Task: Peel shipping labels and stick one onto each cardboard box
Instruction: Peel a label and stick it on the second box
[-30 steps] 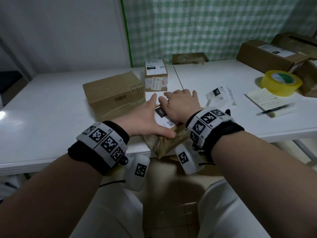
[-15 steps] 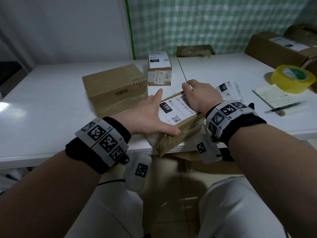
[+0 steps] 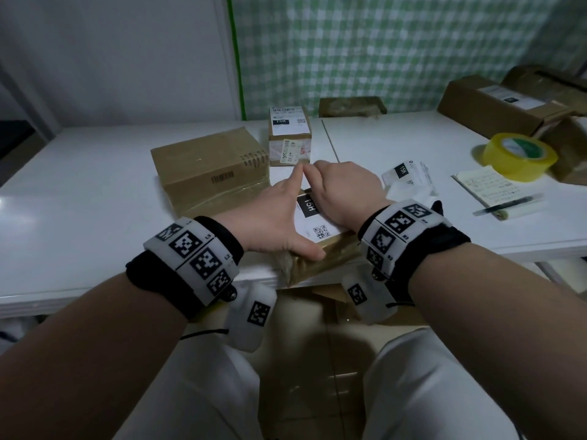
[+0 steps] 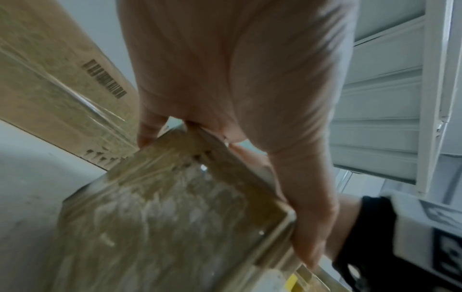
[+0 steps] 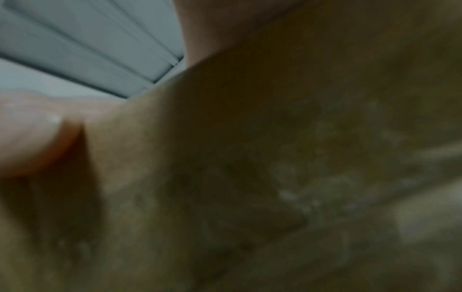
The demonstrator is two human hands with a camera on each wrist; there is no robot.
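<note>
Head: right hand (image 3: 344, 192), maybe flat, on box (image 3: 330, 257)

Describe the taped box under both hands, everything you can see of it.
The taped box is brown cardboard wrapped in glossy, wrinkled clear tape. A white shipping label with a black 15H block and a QR code lies on its top. It sits skewed at the near edge of the white table, one corner overhanging. The left hand holds its left side, thumb on the near corner. The right hand lies on the label, its fingers mostly hidden.
</note>
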